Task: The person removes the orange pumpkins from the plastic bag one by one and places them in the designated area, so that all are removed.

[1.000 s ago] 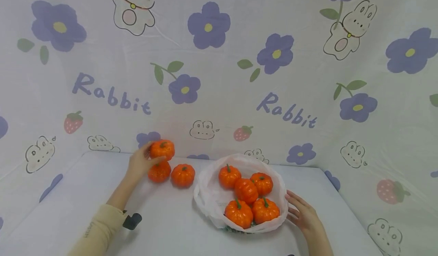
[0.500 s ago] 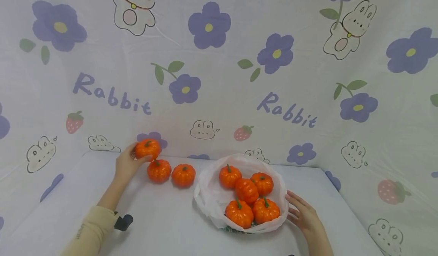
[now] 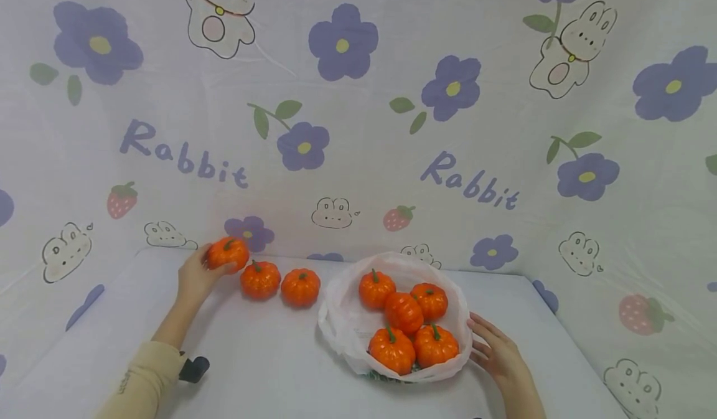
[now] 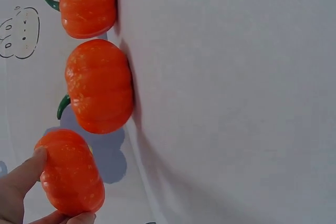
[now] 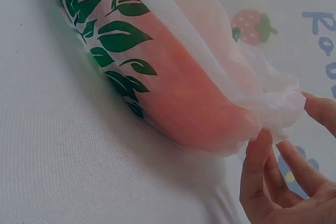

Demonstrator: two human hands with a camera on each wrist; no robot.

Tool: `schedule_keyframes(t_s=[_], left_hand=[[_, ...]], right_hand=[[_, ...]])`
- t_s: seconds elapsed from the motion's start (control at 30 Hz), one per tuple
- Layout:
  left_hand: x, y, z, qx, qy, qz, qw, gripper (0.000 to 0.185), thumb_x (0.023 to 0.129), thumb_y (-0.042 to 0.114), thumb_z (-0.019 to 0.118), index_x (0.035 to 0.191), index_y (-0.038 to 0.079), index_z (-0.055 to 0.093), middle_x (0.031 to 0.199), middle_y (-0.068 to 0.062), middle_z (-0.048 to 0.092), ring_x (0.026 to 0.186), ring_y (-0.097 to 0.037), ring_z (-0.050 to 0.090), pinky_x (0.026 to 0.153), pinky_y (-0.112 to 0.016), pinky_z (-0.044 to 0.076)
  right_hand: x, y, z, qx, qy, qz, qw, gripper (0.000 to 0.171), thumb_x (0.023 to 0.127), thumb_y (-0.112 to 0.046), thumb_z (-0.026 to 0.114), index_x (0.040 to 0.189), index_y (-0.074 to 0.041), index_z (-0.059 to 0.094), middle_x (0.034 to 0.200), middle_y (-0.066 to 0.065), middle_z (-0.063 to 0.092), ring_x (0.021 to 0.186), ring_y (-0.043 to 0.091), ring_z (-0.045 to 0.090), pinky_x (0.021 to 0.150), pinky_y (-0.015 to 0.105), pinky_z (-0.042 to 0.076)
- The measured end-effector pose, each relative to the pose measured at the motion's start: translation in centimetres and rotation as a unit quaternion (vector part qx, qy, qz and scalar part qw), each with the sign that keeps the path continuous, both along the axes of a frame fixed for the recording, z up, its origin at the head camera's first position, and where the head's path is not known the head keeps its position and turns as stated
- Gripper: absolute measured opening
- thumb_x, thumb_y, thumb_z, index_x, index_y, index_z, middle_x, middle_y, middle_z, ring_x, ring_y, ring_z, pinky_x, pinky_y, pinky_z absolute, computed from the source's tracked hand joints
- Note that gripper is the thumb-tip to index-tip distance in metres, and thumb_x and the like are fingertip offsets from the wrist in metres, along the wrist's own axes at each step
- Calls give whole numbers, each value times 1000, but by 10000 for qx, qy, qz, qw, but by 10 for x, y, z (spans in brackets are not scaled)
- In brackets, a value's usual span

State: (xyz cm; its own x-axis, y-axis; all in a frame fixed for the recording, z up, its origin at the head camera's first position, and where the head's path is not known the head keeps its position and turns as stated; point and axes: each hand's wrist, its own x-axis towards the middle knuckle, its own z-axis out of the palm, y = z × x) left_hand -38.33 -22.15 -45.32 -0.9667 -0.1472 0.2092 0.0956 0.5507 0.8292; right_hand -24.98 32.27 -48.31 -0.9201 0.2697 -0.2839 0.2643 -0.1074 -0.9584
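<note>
My left hand (image 3: 196, 276) sits at the far left of the counter (image 3: 269, 369), fingers and thumb curled round a small orange pumpkin (image 3: 228, 254) that I hold just left of the two loose pumpkins (image 3: 260, 279) lined up beside the bag (image 3: 342, 319). I judge it light and hollow, a hard glossy shell that could slip, so a grip across its ribbed sides, clear of the thin green stem, looks safest. The left wrist view shows what the head view cannot: my thumb (image 4: 23, 171) pressed on one flank of the pumpkin (image 4: 71, 171) with a fingertip under the other, the pumpkin apparently a little above the counter and apart from its neighbour (image 4: 100, 85). Further right stands the white bag, its mouth rolled open round five more pumpkins (image 3: 403, 313). At the bag's right edge my right hand (image 3: 498, 353) lies with fingers nearly straight and relaxed, gripping nothing. Only the right wrist view shows that the bag (image 5: 210, 61) is thin, soft film over a leaf-printed liner, orange glowing through it, and that my fingertips (image 5: 260, 145) just touch its crumpled rim. The film looks flimsy and would crumple or tear if pulled hard.
</note>
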Motion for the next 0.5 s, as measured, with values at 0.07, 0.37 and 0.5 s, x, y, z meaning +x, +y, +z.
schedule_keyframes(t_s=[0.07,0.37,0.5], left_hand=[[-1,-2,-2,-17,-83,2,10000,81,89,26,70,148,-9,27,152,-33,31,141,-48,31,118,-56,29],[-1,-9,-15,-131,-269,-35,9995,77,91,20,67,147,-12,26,152,-34,29,143,-48,27,120,-55,25],[-2,-11,-20,-321,-362,-38,9988,75,90,18,66,145,-13,27,150,-36,30,141,-50,28,119,-57,25]], right_hand=[[0,0,0,6,13,20,10000,71,87,-44,71,148,-18,43,134,-6,49,102,13,58,90,26,50],[-1,0,0,12,-47,7,10000,77,87,-43,70,151,-16,36,159,9,28,109,16,54,89,24,50],[-1,0,-1,13,-58,3,10000,77,87,-43,70,151,-16,37,157,8,31,111,17,54,89,24,50]])
